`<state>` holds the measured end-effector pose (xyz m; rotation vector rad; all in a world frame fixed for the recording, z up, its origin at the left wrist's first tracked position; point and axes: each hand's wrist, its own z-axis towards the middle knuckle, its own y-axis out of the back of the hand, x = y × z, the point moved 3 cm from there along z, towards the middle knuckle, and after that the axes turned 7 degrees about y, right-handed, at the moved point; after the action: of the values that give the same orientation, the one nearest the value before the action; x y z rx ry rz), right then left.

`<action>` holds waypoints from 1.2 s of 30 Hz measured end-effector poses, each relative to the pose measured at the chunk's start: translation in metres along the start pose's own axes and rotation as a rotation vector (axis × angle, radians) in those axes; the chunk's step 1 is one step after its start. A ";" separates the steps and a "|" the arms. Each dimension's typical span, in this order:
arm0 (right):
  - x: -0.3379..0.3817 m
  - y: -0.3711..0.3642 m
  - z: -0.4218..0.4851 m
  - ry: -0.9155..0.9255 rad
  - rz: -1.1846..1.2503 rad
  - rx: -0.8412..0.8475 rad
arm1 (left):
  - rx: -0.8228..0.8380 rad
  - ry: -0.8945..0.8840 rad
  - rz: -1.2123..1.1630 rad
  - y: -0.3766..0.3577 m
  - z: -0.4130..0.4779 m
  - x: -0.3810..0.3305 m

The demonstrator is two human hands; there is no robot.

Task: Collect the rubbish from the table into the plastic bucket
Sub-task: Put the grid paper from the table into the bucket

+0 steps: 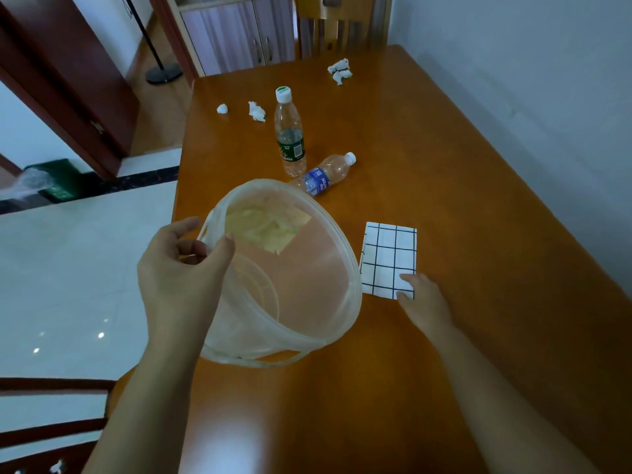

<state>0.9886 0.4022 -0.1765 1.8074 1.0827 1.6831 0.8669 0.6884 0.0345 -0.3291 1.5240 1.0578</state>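
Note:
My left hand [181, 271] grips the left rim of a translucent plastic bucket [338, 302], tilted above the wooden table [444, 200] with its mouth facing me; a pale label shows through its bottom. My right hand [422, 301] rests its fingertips on the near corner of a white card with a black grid [388, 254], which lies flat just right of the bucket. Further back stands a clear bottle with a green label [290, 135]. A smaller blue-labelled bottle [325, 174] lies on its side. Crumpled tissues lie at the far left [222, 108], [256, 111] and far end [339, 70].
A wall runs along the table's right side. A wooden chair [342, 25] stands at the far end, another chair [51, 422] at my near left. White tiled floor, a dark door and a cabinet lie to the left and behind.

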 end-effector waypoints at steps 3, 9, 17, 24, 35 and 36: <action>-0.005 -0.007 -0.001 0.051 -0.171 0.050 | -0.009 0.002 0.007 -0.003 0.001 0.002; -0.011 -0.008 -0.030 0.103 -0.199 -0.039 | 0.013 -0.021 0.026 -0.008 -0.001 0.003; -0.032 -0.001 -0.065 -0.040 -0.009 -0.170 | 0.045 -0.027 0.041 -0.005 -0.002 0.004; -0.021 -0.007 -0.037 -0.391 0.061 -0.172 | 0.084 0.057 0.041 0.005 -0.003 0.008; -0.007 -0.017 -0.046 -0.317 0.587 -0.233 | 0.035 0.135 -0.062 0.021 -0.009 0.019; -0.002 -0.013 -0.048 -0.302 0.619 -0.250 | 0.022 0.158 -0.095 0.023 -0.010 0.021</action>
<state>0.9387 0.3993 -0.1802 2.2630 0.1734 1.6760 0.8381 0.7012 0.0245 -0.4744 1.6430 0.9584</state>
